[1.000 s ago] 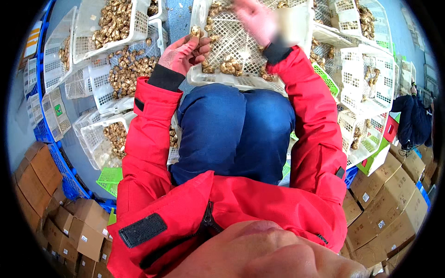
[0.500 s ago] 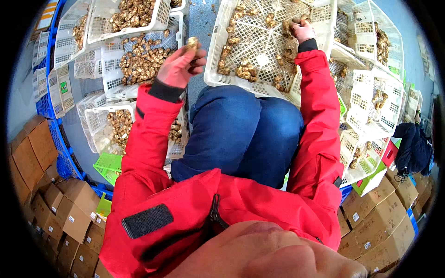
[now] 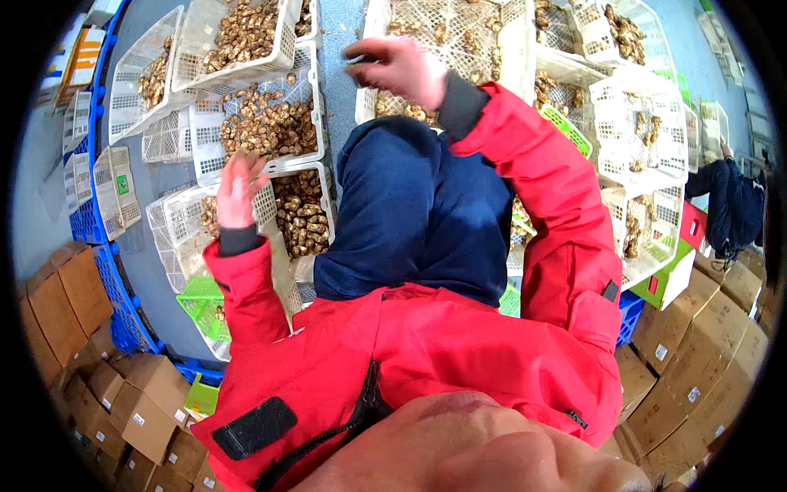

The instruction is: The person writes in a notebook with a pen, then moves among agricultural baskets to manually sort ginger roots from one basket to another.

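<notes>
My left hand [image 3: 236, 193] is raised over the rim between two white crates at the left, its fingers stretched out and slightly blurred, with nothing plainly in them. Just beyond its fingertips is a white plastic crate [image 3: 318, 131] of small brown, knobbly root-like pieces [image 3: 270, 127]. Motion smears my right hand [image 3: 402, 70], held above the near end of the large white crate [image 3: 516, 49] in front of me. Something dark shows between its thumb and fingers, but I cannot make out whether it is a held piece or shadow. Scattered brown pieces lie in that crate.
More white crates with brown pieces [image 3: 250, 33] stand at the left and right [image 3: 639, 131]. Green crates [image 3: 203, 307] sit lower left. Cardboard boxes [image 3: 152, 410] are stacked on both sides, by blue pallets [image 3: 123, 287]. Another person [image 3: 730, 197] is at the far right.
My left hand has moved down and left, and the piece it held no longer shows in it. My right hand has swung left, away from the large crate's far right part. The view has shifted.
</notes>
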`<action>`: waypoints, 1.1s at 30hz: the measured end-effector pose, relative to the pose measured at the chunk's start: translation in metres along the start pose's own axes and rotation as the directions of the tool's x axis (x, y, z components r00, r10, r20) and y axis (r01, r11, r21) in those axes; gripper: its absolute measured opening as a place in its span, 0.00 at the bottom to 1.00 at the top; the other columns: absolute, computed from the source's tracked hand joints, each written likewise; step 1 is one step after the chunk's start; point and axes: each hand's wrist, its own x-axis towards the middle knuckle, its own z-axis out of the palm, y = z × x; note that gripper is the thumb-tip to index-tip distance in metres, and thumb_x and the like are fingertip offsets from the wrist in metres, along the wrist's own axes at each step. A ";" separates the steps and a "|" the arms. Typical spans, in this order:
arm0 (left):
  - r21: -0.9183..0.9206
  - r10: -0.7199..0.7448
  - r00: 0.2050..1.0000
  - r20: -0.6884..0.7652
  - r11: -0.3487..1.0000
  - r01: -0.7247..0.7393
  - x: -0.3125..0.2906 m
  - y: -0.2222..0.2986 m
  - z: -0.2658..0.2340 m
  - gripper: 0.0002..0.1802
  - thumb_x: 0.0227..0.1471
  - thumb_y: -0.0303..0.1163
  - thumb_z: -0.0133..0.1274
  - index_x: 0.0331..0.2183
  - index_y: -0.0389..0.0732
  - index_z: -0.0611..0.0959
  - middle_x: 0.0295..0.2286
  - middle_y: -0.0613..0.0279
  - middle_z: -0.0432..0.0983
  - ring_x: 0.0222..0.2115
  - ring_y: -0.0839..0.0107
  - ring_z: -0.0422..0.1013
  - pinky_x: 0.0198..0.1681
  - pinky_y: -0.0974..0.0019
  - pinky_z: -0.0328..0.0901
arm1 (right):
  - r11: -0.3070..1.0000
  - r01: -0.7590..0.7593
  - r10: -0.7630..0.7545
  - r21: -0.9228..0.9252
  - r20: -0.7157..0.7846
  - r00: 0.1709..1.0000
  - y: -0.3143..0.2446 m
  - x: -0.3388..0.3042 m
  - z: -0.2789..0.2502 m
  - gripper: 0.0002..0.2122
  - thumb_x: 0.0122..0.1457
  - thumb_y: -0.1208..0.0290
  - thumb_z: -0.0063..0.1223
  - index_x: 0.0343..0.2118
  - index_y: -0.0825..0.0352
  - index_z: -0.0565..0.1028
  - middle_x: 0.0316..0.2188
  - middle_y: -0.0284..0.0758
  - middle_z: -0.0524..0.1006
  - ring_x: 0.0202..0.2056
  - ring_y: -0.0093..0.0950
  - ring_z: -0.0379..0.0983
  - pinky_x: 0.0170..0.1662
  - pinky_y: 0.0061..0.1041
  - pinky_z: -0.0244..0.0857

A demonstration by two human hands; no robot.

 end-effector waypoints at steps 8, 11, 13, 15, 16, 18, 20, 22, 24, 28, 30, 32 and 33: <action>-0.396 0.064 0.985 0.162 0.918 0.006 0.043 0.006 0.081 0.18 0.52 0.35 0.46 0.44 0.37 0.69 0.35 0.58 0.72 0.31 0.70 0.70 0.29 0.72 0.64 | 0.738 0.412 -0.459 -0.535 0.051 0.887 -0.013 0.018 0.058 0.16 0.48 0.72 0.49 0.43 0.61 0.68 0.33 0.38 0.72 0.34 0.36 0.71 0.37 0.28 0.65; -0.272 -0.106 0.994 0.034 0.956 0.111 0.032 -0.009 0.040 0.24 0.51 0.40 0.47 0.47 0.37 0.66 0.41 0.53 0.69 0.36 0.67 0.68 0.33 0.68 0.62 | 0.855 0.405 -0.445 -0.325 -0.057 0.894 0.036 0.040 -0.030 0.14 0.49 0.64 0.45 0.40 0.60 0.72 0.30 0.37 0.75 0.31 0.28 0.73 0.35 0.26 0.66; -0.255 -0.214 0.969 -0.121 0.951 0.178 0.017 -0.019 0.001 0.26 0.51 0.41 0.46 0.49 0.39 0.64 0.43 0.55 0.67 0.39 0.66 0.66 0.36 0.67 0.61 | 0.832 0.089 -0.305 -0.548 -0.316 0.899 0.086 0.054 -0.110 0.13 0.50 0.63 0.44 0.36 0.61 0.75 0.25 0.39 0.75 0.29 0.27 0.73 0.33 0.26 0.65; -0.245 -0.112 0.990 -0.083 0.965 0.089 0.002 -0.044 -0.063 0.24 0.51 0.40 0.47 0.47 0.39 0.66 0.43 0.57 0.67 0.40 0.67 0.67 0.36 0.71 0.63 | 0.841 -0.158 -0.174 -0.517 -0.535 0.827 0.151 0.042 -0.182 0.20 0.50 0.71 0.48 0.48 0.62 0.66 0.35 0.38 0.76 0.33 0.27 0.72 0.38 0.23 0.65; -0.252 -0.116 0.982 -0.148 0.965 0.076 -0.017 -0.050 -0.086 0.23 0.51 0.40 0.47 0.46 0.39 0.66 0.42 0.58 0.68 0.36 0.68 0.69 0.33 0.73 0.64 | 0.740 -0.407 -0.147 -0.536 -0.719 0.679 0.164 0.048 -0.178 0.14 0.49 0.60 0.43 0.32 0.61 0.76 0.25 0.40 0.75 0.29 0.31 0.73 0.35 0.29 0.65; -0.301 -0.102 0.985 -0.140 0.952 0.055 -0.022 -0.055 -0.098 0.21 0.51 0.40 0.47 0.46 0.41 0.68 0.40 0.60 0.69 0.33 0.69 0.70 0.30 0.74 0.64 | 0.579 -0.662 0.190 -0.476 -0.711 0.677 0.220 0.051 -0.201 0.16 0.46 0.57 0.44 0.35 0.59 0.75 0.31 0.41 0.75 0.36 0.36 0.72 0.42 0.32 0.63; -0.322 -0.176 0.978 -0.115 0.938 0.131 -0.018 -0.058 -0.093 0.21 0.51 0.40 0.47 0.45 0.42 0.68 0.40 0.60 0.69 0.33 0.70 0.70 0.31 0.74 0.64 | 0.451 -0.690 0.222 -0.566 -0.678 0.701 0.257 0.052 -0.183 0.19 0.45 0.56 0.45 0.41 0.57 0.73 0.39 0.39 0.73 0.42 0.34 0.68 0.47 0.30 0.60; -0.347 -0.260 0.957 -0.129 0.916 0.202 -0.013 -0.057 -0.080 0.19 0.51 0.39 0.47 0.44 0.44 0.69 0.40 0.61 0.69 0.34 0.71 0.70 0.32 0.74 0.65 | 0.380 -0.716 0.326 -0.585 -0.640 0.696 0.273 0.054 -0.171 0.21 0.46 0.56 0.47 0.43 0.58 0.71 0.43 0.37 0.71 0.46 0.33 0.66 0.49 0.31 0.59; -0.314 -0.261 0.948 -0.180 0.929 0.196 -0.009 -0.058 -0.069 0.17 0.52 0.39 0.46 0.44 0.43 0.69 0.40 0.60 0.69 0.34 0.72 0.70 0.32 0.73 0.65 | 0.272 -0.707 0.246 -0.653 -0.663 0.707 0.281 0.055 -0.169 0.19 0.47 0.58 0.47 0.42 0.58 0.71 0.42 0.37 0.72 0.44 0.32 0.67 0.46 0.31 0.62; -0.290 -0.113 0.993 -0.032 0.952 0.099 0.002 -0.052 -0.062 0.18 0.52 0.37 0.47 0.44 0.41 0.68 0.42 0.58 0.67 0.38 0.68 0.69 0.32 0.73 0.67 | 0.941 -0.329 0.206 -0.076 -0.643 0.738 0.262 0.059 -0.173 0.16 0.48 0.62 0.50 0.41 0.59 0.72 0.29 0.34 0.75 0.32 0.27 0.72 0.39 0.26 0.65; -0.344 -0.171 0.980 -0.106 0.931 0.125 -0.005 -0.048 -0.059 0.18 0.52 0.35 0.45 0.45 0.41 0.67 0.44 0.58 0.66 0.39 0.67 0.69 0.33 0.72 0.68 | 0.799 0.057 0.281 0.598 -0.456 0.844 0.224 0.053 -0.160 0.15 0.54 0.70 0.47 0.45 0.68 0.67 0.30 0.30 0.71 0.35 0.26 0.69 0.39 0.23 0.65; -0.433 -0.179 0.980 -0.086 0.892 0.125 -0.014 -0.044 -0.058 0.17 0.53 0.35 0.44 0.45 0.41 0.68 0.44 0.58 0.67 0.40 0.67 0.69 0.34 0.73 0.68 | 0.604 0.217 0.130 0.767 -0.363 0.923 0.188 0.056 -0.152 0.15 0.56 0.69 0.46 0.44 0.68 0.66 0.33 0.31 0.70 0.35 0.25 0.68 0.39 0.25 0.66; -0.487 -0.231 0.963 -0.142 0.863 0.135 -0.020 -0.040 -0.057 0.17 0.53 0.35 0.44 0.45 0.42 0.68 0.43 0.59 0.68 0.40 0.68 0.69 0.35 0.72 0.68 | 0.556 0.196 0.064 0.807 -0.278 0.959 0.175 0.059 -0.156 0.13 0.54 0.72 0.48 0.42 0.69 0.67 0.32 0.33 0.71 0.35 0.26 0.68 0.39 0.24 0.65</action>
